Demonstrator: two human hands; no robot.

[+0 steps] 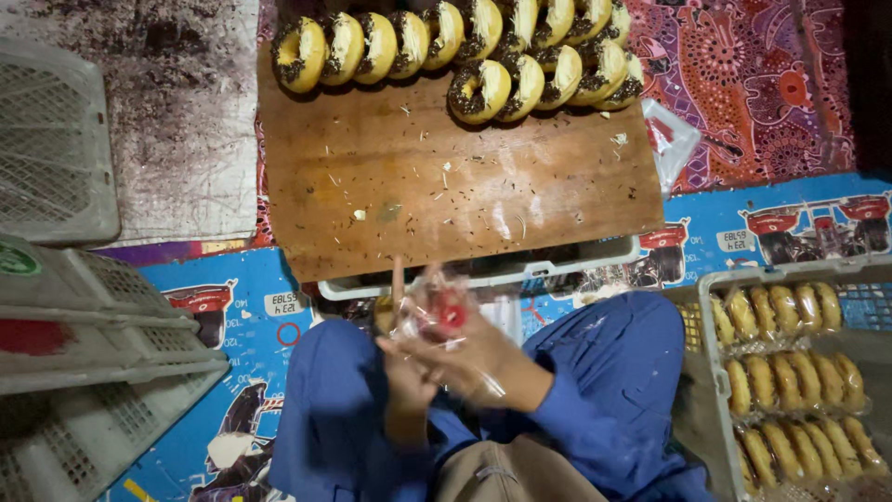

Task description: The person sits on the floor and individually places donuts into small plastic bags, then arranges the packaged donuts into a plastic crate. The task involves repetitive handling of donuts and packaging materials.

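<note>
Both my hands are raised over my lap, close together, working a clear plastic bag (429, 311) with a red mark on it. My left hand (409, 376) grips the bag from below. My right hand (483, 358) holds its other side; motion blur hides the fingers. Beyond them lies a wooden board (446, 186) strewn with sprinkles and crumbs. Several doughnuts (478, 88) with yellow glaze and chocolate sprinkles stand on edge in rows along the board's far side.
A grey crate (708, 307) at the right holds several bagged doughnuts (790, 372). Empty white crates (84, 316) stack at the left. A loose clear bag (671, 139) lies by the board's right edge. Patterned mats cover the floor.
</note>
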